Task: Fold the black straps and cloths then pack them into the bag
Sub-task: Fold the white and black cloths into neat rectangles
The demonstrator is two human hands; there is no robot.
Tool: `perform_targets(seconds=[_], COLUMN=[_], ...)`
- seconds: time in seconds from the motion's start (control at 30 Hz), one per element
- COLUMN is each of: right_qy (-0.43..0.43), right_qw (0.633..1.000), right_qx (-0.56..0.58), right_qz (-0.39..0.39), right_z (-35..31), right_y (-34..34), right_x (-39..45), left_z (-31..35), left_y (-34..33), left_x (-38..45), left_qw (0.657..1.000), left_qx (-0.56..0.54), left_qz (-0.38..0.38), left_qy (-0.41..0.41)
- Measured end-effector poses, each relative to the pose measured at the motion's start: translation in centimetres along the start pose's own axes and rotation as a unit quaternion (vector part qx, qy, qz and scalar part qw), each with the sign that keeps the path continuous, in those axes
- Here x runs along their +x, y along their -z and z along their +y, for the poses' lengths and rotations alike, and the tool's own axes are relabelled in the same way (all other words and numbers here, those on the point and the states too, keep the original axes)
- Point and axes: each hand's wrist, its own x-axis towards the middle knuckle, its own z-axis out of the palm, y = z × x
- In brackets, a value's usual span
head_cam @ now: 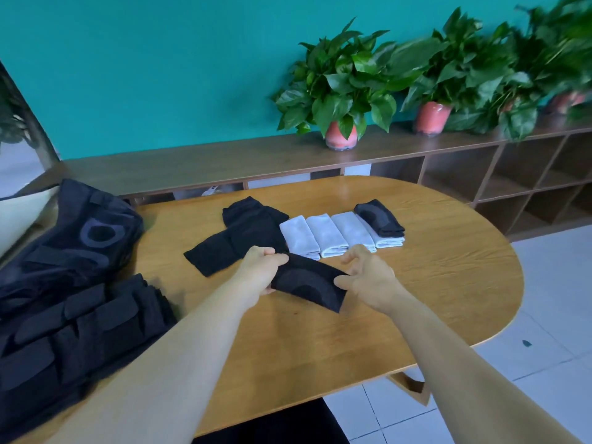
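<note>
A folded black cloth point(309, 283) with a grey arc mark lies in the middle of the wooden table point(432, 283). My left hand point(261, 270) grips its left end. My right hand point(368, 277) has its thumb on the cloth's right end, with the other fingers spread and curled above it. Behind the hands lies an unfolded black cloth point(237, 238). A row of folded white cloths point(326, 235) sits further back, with another folded black cloth point(379, 217) on its right end. The black bag point(73, 238) stands at the table's left, and black straps point(80, 322) are piled in front of it.
A long wooden shelf unit point(480, 174) runs behind the table, with potted plants point(341, 91) on top against a teal wall. White tiled floor point(544, 363) shows to the right of the table.
</note>
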Motion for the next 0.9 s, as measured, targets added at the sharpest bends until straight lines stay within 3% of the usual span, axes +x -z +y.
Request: perform_targets(seconds=[0.1,0.2,0.37,0.67,0.9], right_qy=[0.012,0.037,0.073,0.126,0.137], right_qw=[0.998,0.994,0.983,0.928,0.906], right_qx=[0.042,0.055,-0.010,-0.192,-0.282], right_qz=[0.043,0.085,0.168,0.293,0.285], right_z=[1.4,2.5,4.0,6.4,7.7], right_y=[1.3,2.2,4.0,5.3,5.0], right_x=[0.4,1.3,4.1,9.8,12.4], left_z=[1.6,3.5,7.2,10.6,10.4], left_y=[-2.2,-4.1,-7.8,-12.4,-14.3], left_x=[0.6,2.3,6.0,12.0,16.4], left_qw=[0.999,0.997,0.987,0.973,0.956], left_qx=[-0.030,0.008,0.107,0.136,0.175], left_qz=[0.012,0.010,-0.009,-0.101,-0.133], left_qy=[-0.021,-0.071,-0.123,-0.157,-0.193])
